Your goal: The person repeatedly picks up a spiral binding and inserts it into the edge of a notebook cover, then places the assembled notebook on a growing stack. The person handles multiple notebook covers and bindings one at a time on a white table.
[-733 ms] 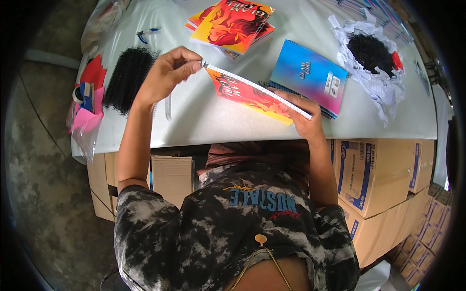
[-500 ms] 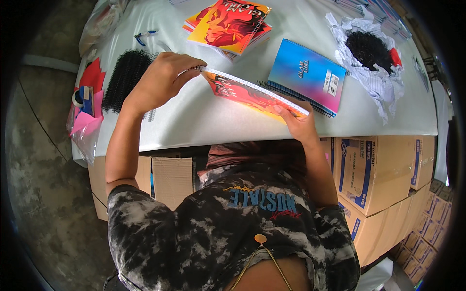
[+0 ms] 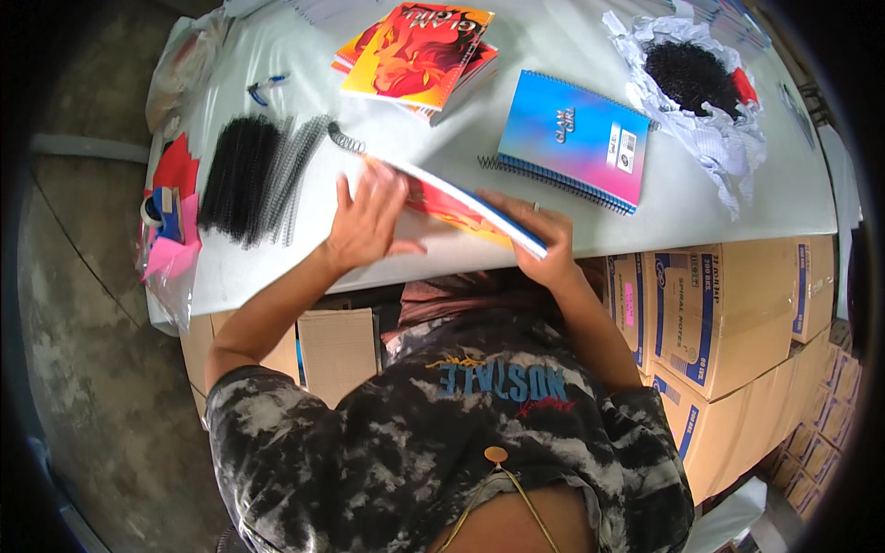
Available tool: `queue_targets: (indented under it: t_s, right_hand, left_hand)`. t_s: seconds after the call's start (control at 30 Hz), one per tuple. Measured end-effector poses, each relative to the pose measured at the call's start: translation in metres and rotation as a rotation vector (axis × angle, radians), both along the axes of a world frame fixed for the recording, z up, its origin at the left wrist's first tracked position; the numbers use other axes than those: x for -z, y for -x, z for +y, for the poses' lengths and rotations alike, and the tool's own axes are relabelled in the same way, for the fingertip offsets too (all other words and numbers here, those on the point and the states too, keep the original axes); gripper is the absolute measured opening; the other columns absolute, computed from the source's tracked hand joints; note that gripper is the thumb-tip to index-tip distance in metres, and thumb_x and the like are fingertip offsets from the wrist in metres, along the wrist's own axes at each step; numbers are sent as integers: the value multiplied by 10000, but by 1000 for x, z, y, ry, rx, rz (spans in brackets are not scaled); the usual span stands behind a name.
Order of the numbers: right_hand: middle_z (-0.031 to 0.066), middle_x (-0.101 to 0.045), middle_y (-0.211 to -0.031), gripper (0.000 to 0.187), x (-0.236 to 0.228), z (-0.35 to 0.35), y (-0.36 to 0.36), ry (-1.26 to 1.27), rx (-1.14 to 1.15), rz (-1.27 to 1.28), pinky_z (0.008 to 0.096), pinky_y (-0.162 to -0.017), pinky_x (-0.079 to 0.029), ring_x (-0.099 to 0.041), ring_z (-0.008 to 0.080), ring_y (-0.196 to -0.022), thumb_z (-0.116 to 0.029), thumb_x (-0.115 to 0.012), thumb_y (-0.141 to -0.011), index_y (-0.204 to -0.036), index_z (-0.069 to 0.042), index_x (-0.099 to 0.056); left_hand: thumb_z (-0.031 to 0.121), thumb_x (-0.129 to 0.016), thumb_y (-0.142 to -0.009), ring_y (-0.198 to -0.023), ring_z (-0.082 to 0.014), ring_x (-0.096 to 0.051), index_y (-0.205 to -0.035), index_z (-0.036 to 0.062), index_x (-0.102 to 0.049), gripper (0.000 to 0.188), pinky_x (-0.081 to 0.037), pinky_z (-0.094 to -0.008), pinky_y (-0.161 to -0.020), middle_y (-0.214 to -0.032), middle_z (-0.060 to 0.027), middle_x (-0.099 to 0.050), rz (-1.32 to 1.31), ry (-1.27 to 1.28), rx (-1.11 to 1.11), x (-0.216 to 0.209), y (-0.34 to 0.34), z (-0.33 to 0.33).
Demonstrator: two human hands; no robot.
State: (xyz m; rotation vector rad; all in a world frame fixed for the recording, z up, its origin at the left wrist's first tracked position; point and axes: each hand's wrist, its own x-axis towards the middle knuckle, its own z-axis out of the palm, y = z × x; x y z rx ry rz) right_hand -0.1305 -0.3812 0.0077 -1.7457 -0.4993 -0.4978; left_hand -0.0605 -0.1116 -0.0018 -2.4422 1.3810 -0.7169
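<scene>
A thin red-and-orange notebook [image 3: 461,210] with a blue edge is held tilted on its edge near the front edge of a pale grey table [image 3: 572,120]. It is steadied from the left by the left hand [image 3: 364,226], whose fingers are spread and laid flat against the cover, and gripped at its right end by the right hand [image 3: 544,244], with the fingers curled over the top edge. A short black spiral coil [image 3: 346,140] lies on the table just beyond the notebook's left end.

Further left, a heap of black spiral coils [image 3: 244,180] is spread on the table. Beyond the notebook, a blue-and-pink spiral notebook [image 3: 573,140] lies flat, and a stack of red-and-orange notebooks [image 3: 419,55] is seen at the far side. A blue pen [image 3: 265,88] lies near the far left corner. At the far right, a crumpled sheet of white paper [image 3: 710,120] serves as an open wrapper, and a tangle of black coils [image 3: 687,74] is held in it. At the table's left end, a clear plastic bag [image 3: 166,240] hangs, with red and pink sheets and a tape roll inside.

Under the table, brown cardboard boxes [image 3: 719,313] with blue printing are stacked, closed, so their contents cannot be told. A bare concrete floor [image 3: 74,350] is seen on the left.
</scene>
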Motion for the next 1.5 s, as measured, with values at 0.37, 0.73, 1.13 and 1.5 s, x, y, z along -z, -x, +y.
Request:
queue_targets:
  t_s: [0.37, 0.73, 1.13, 1.5]
  right_hand:
    - [186, -627, -1033, 360, -9, 5, -2, 89, -59, -165, 336, -787, -515, -637, 287, -922, -20, -649, -726, -1082, 16, -605]
    - [190, -622, -1044, 348, -13, 7, 2, 73, -122, -130, 348, -785, -514, -636, 302, -919, -20, -642, -728, -1074, 10, -612]
    - [219, -621, -1033, 298, -15, 14, -3, 90, -145, -171, 340, -797, -506, -636, 305, -926, 3, -572, -775, -1066, 59, -600]
    - [175, -629, -1034, 344, -10, 13, -4, 49, -30, -155, 344, -812, -509, -632, 288, -937, -9, -642, -724, -1064, 24, -606]
  left_hand:
    - [575, -367, -857, -1338, -398, -65, -1367, -86, -144, 864, 2, -549, -1045, -1436, -278, -88, -466, 630, 202, -10, -56, 22]
    - [744, -225, -797, -1351, -391, 44, -1399, -2, -171, 960, 42, -555, -1045, -1455, -221, -130, -346, 874, 159, -68, -48, -12]
    - [788, -417, -680, -1261, -501, -163, -1303, -115, -237, 1111, -92, -613, -1012, -1364, -351, -172, -29, 762, 56, -1, -17, -27]
    - [816, -372, -662, -1294, -479, -171, -1320, -59, -298, 1097, -5, -588, -1039, -1364, -336, -223, 119, 667, 249, 9, 18, -45]
